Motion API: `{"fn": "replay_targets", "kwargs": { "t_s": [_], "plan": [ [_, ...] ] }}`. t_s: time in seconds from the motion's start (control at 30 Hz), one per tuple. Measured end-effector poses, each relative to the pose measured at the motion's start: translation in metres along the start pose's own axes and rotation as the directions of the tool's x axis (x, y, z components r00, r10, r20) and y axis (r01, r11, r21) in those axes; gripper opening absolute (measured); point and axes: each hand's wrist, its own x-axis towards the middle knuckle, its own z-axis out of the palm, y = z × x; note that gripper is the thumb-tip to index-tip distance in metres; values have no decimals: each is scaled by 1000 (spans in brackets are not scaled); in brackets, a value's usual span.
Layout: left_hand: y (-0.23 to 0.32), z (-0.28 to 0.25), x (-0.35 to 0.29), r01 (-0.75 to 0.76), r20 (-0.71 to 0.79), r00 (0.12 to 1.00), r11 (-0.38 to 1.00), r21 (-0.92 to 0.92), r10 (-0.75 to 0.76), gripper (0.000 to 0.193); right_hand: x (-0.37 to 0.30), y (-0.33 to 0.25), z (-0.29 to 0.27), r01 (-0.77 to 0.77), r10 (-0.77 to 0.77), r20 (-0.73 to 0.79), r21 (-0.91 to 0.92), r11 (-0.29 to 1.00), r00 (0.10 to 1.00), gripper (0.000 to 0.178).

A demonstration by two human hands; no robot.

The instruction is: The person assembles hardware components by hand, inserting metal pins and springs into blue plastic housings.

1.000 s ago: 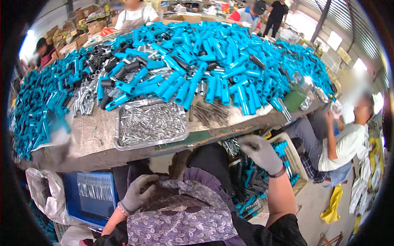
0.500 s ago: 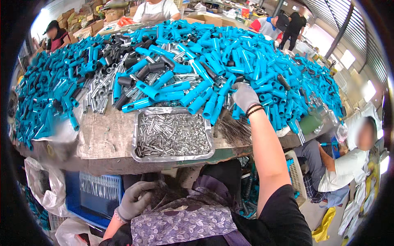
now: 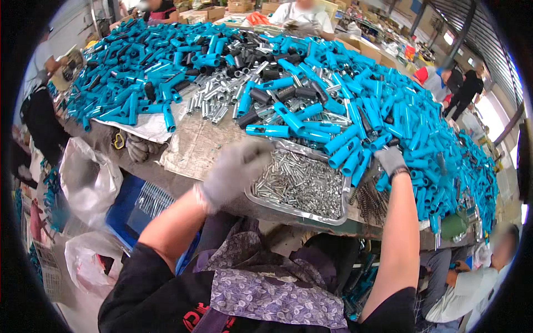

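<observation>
My left hand [image 3: 236,169], in a grey work glove, is raised over the left edge of a metal tray [image 3: 297,215]; motion smears its fingers. Small silver pins and short metal pieces [image 3: 300,183] fill the tray. Beyond it, my gloved right hand [image 3: 391,160] reaches into a heap of blue tubular parts [image 3: 411,133]. Its fingers curl down among them, and whatever they hold is hidden. Dark coil springs [image 3: 371,204] lie right of the tray, below that hand. Black sleeves [image 3: 261,96] and silver metal tubes [image 3: 222,91] are mixed into the heap's middle.
A blue bin [image 3: 119,213] with thin metal rods stands below the table's left side, near white plastic bags [image 3: 89,172]. Grey gloves [image 3: 139,149] lie on the table edge. Co-workers are around the table; one sits close at the right [image 3: 472,291].
My left hand has risen from my lap to the tray's left edge. My right hand stays at the blue heap. The view has turned left, shifting the table rightward in the picture.
</observation>
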Motion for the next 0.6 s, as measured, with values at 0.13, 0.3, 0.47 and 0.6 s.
{"fn": "replay_targets", "kwargs": {
  "t_s": [0.13,0.3,0.47,0.6],
  "plan": [
    [-60,-65,53,190,-316,942,957,220,-114,25,-64,-35,-53,-140,545,77,987,76,835,14],
    [-127,-123,77,367,-349,911,820,438,-222,22,-156,-141,-89,129,636,-140,990,64,759,22],
    [-136,-101,103,514,-320,856,598,615,-406,30,-180,-211,-66,241,583,-127,963,-122,802,34],
    [-152,-110,136,422,-250,900,567,707,-358,36,-184,-227,-75,252,547,-130,955,-154,827,35]
  ]
}}
